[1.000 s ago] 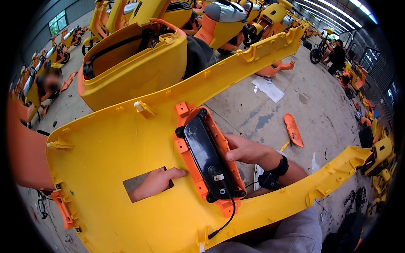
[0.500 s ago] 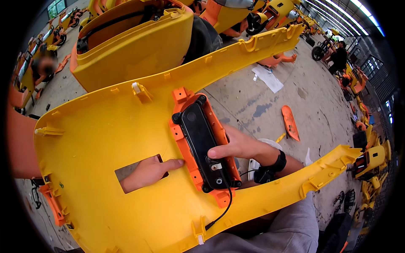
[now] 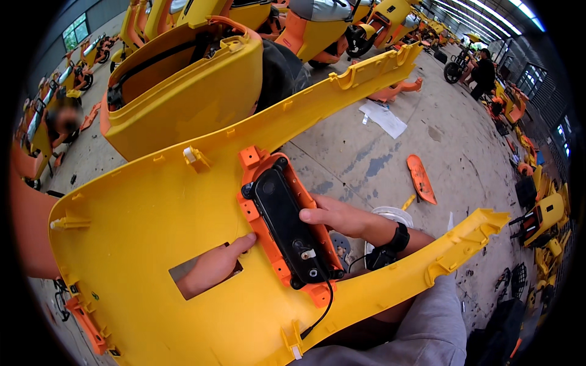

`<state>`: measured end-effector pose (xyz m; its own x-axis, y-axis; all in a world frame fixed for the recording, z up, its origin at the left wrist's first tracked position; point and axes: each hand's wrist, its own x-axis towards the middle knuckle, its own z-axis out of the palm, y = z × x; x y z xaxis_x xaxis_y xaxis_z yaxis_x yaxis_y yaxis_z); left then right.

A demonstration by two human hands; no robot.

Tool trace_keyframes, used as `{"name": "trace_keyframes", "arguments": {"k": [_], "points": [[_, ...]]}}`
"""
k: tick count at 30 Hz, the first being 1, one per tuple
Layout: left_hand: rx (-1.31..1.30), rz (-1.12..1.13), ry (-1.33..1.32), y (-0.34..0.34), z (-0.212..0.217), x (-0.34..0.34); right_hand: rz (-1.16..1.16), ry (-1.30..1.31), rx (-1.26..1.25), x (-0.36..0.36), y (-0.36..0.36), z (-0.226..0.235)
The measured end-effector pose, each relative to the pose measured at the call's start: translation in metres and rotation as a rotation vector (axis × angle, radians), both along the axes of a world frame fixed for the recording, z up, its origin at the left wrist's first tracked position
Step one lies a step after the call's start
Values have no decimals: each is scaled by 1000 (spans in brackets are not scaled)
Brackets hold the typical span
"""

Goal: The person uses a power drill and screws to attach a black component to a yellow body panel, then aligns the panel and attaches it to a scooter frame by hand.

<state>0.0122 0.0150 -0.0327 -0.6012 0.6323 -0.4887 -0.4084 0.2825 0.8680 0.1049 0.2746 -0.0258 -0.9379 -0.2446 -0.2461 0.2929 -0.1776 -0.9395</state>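
Note:
A large yellow plastic body panel (image 3: 140, 226) with two long arms lies across my lap, its ribbed inner face up. My left hand (image 3: 210, 268) shows through the panel's rectangular opening. Its thumb rests over the opening's right edge, close to the orange frame (image 3: 249, 210); the other fingers are hidden behind the panel. Between the panel's arms, a long black electronic unit (image 3: 284, 213) sits in that orange frame, its cable (image 3: 330, 305) running to the lower arm. My right hand (image 3: 334, 215) grips frame and unit from the right, thumb on the black face.
A yellow scooter body (image 3: 183, 91) stands just beyond the panel. On the concrete floor lie white paper (image 3: 383, 119) and an orange curved piece (image 3: 421, 179). A white bucket (image 3: 392, 213) is behind my right forearm. Scooter parts line the right; a person (image 3: 483, 74) sits far off.
The unit and its orange frame have shifted slightly left and down in view, with my right hand still on them. My left thumb now points more upward.

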Motion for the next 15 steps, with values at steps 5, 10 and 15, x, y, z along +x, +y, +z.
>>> {"name": "trace_keyframes", "arguments": {"k": [5, 10, 15], "points": [[2, -6, -48, -2, -10, -3, -73, 161, 61, -8, -3, 3], [-92, -135, 15, 1, 0, -3, -73, 202, 37, -9, -2, -8], [-169, -131, -50, 0, 14, -1, -86, 147, -65, -13, -4, -14]]}}
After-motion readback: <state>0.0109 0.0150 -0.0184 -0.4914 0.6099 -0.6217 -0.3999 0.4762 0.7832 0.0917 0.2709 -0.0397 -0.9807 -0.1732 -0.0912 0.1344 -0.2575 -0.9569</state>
